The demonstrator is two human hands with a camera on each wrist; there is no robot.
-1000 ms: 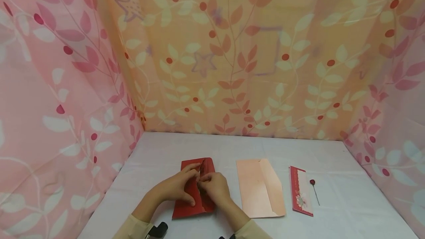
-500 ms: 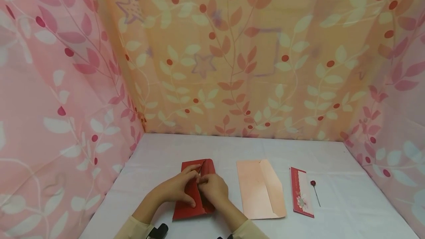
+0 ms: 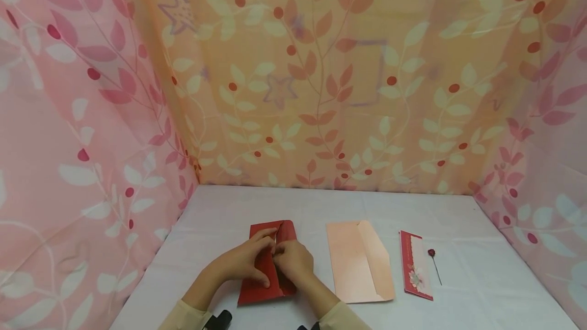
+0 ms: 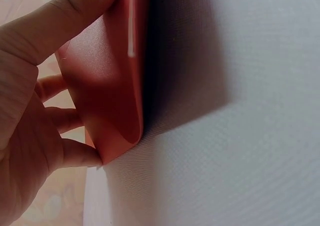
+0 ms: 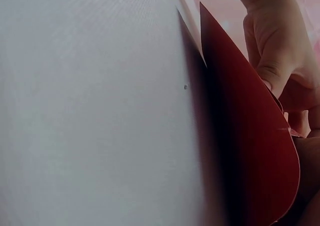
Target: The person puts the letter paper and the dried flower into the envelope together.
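Observation:
A red envelope [image 3: 257,292] with its flap standing up lies tilted on the table, left of centre in the head view. My left hand [image 3: 245,259] grips its left part, thumb toward me and fingers over the far side. In the left wrist view the thumb lies on the red paper [image 4: 100,86] and other fingers touch its edge. My right hand [image 3: 295,259] has curled fingers at the envelope's mouth, pinching near the flap fold; its fingertips are hidden. The right wrist view shows the flap [image 5: 245,136] and a small shiny bit [image 5: 296,133] by the fingers.
To the right lies a peach envelope [image 3: 350,264]. Beyond it are a red and white card [image 3: 416,265] with a flower print and a small dark red rose on a thin stem [image 3: 432,252]. Patterned curtains [image 3: 321,116] enclose the white table [image 3: 220,202].
My right hand has shifted slightly, with its fingers more tucked in at the envelope's mouth. My left hand and the envelope stay nearly in place.

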